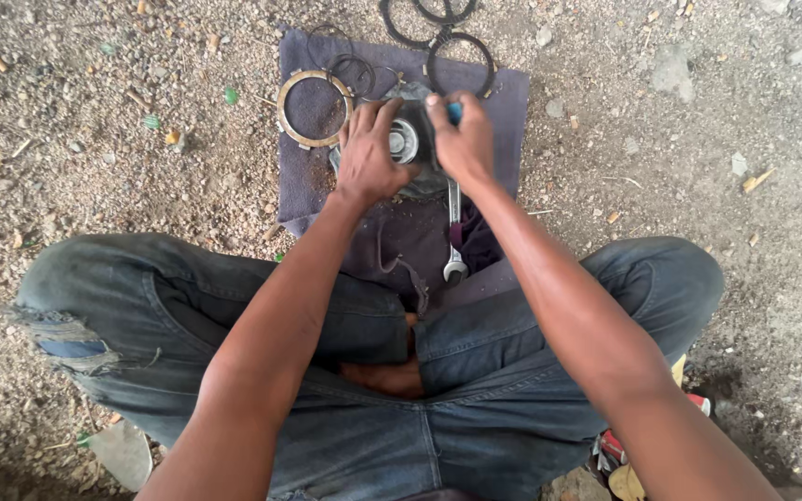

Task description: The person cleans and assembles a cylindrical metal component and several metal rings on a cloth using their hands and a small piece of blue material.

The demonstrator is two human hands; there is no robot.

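A dark round metal part with a shiny hub (pixel 405 141) sits on a purple cloth (pixel 313 186) spread on the ground. My left hand (pixel 366 153) grips its left side, fingers curled over the top. My right hand (pixel 461 139) holds its right side and also pinches a small blue-handled tool (pixel 454 113) near the top. A silver wrench (pixel 455 232) lies on the cloth just below the part, head toward me.
A brass-coloured ring (pixel 315 109) and thin wire rings (pixel 353 67) lie on the cloth's far left. Dark rings (pixel 459 57) lie at its far edge and on the gravel. My crossed legs in jeans (pixel 364 371) fill the near ground.
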